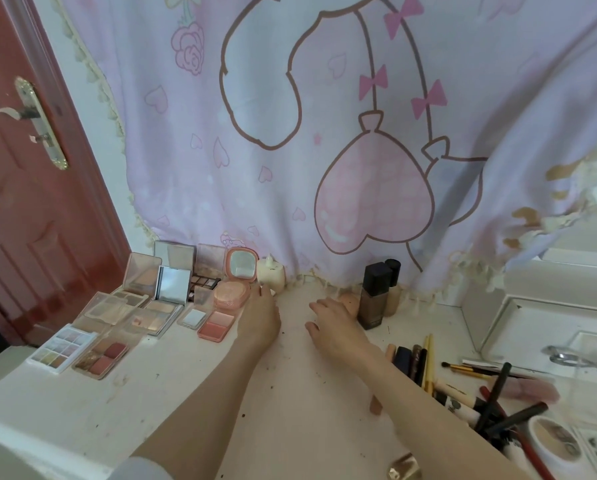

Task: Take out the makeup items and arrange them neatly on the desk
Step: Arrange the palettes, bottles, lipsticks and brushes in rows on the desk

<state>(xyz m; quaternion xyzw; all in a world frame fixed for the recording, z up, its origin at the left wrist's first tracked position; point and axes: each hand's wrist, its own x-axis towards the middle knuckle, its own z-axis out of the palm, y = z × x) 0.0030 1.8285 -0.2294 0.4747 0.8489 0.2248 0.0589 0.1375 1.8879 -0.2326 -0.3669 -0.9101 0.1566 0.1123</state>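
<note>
I see my left hand [259,318] stretched to the far side of the worktop [172,393], its fingers touching the edge of the open pink compact [234,282], whose mirrored lid stands upright; whether they pinch it I cannot tell. My right hand [335,323] lies loose, fingers spread and lightly curled, holding nothing, just beside the dark-capped foundation bottle [372,296] that stands upright against the pink cartoon curtain [324,133]. The makeup sits in a cluster at the left: a two-pan blush [217,325], a pastel eyeshadow palette [60,348], a red-toned quad [101,356] and several opened mirrored palettes behind them. A heap of brushes and pencils [463,386] lies at the right near a white organiser tray [518,327]. I can read no brand or lettering on any item; the print is too small and blurred.
</note>
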